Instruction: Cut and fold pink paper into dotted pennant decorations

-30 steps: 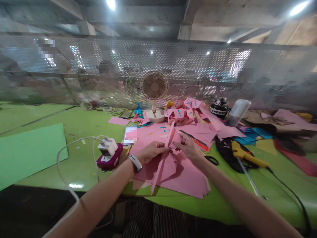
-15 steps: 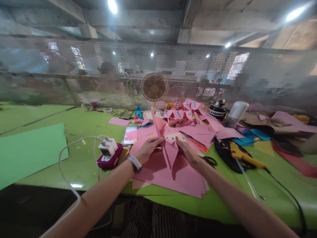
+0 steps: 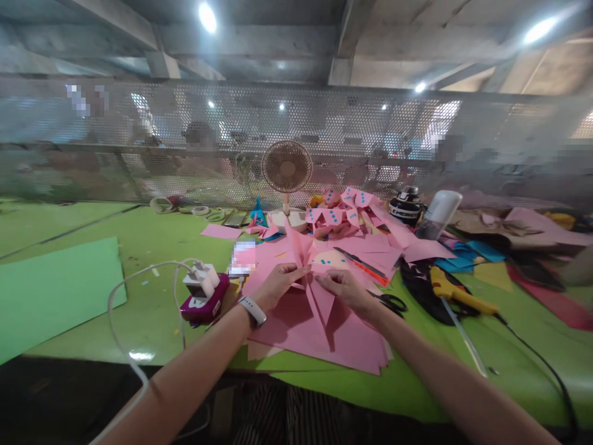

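Both my hands meet over a folded pink paper piece held just above a stack of pink sheets. My left hand, with a white watch on its wrist, pinches the paper's left part. My right hand pinches it from the right, fingers pressed together on the fold. The paper's pointed flaps hang down toward me and one tip sticks up beyond my fingers.
A small desk fan stands behind a pile of pink pieces with blue dots. Left lie a purple power strip with white charger and a green sheet. Scissors, a yellow glue gun, and a white bottle are on the right.
The long upright paper fold has been turned and brought down; my hands have drawn closer together on it, and the view has tilted slightly.
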A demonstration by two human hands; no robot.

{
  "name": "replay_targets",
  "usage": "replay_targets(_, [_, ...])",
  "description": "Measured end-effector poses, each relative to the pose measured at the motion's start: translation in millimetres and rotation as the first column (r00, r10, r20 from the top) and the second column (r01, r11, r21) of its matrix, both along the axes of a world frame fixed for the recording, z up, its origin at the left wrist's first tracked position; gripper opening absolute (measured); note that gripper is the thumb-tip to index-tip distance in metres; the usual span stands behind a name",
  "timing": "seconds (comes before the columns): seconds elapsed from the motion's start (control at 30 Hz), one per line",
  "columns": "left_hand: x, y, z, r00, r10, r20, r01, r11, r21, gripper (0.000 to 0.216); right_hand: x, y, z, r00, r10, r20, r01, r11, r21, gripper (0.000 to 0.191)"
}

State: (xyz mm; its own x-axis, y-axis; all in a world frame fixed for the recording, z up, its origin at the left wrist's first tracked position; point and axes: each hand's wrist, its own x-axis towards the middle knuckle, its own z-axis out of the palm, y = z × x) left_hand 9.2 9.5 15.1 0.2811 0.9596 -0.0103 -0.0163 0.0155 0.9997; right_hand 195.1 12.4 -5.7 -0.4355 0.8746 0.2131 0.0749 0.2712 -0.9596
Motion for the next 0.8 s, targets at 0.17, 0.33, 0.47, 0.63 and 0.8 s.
replay_targets(0.17, [1,1,-3.7,0.999,-0.037,-0.019,0.037,0.999,0.000,0.035,-2,-1,0.0,1.000,0.012,-0.026,-0.012,1.000,0.004,0.044])
replay_targets(0.33, [-1,4,-5.0,0.998,0.048,0.049,-0.047,0.999,-0.017,0.036,1,2,-0.4,0.991,-0.135,-0.001,0.132,0.966,0.220,0.025])
replay_targets(0.47, [-6,6,-0.7,0.990,0.108,0.093,-0.098,0.989,-0.111,0.040,12,-7,10.6,0.962,-0.222,0.156,0.083,0.788,0.610,0.060])
replay_targets(0.63, [-8,6,3.9,0.978,0.142,0.151,-0.127,0.986,-0.106,0.041,13,-25,20.2,0.855,-0.117,0.505,-0.287,0.704,0.650,0.079])
replay_targets(0.8, [-7,6,1.8,0.976,0.137,0.170,-0.123,0.988,-0.090,0.044,10,-22,13.8,0.858,-0.188,0.478,-0.264,0.637,0.725,0.061])
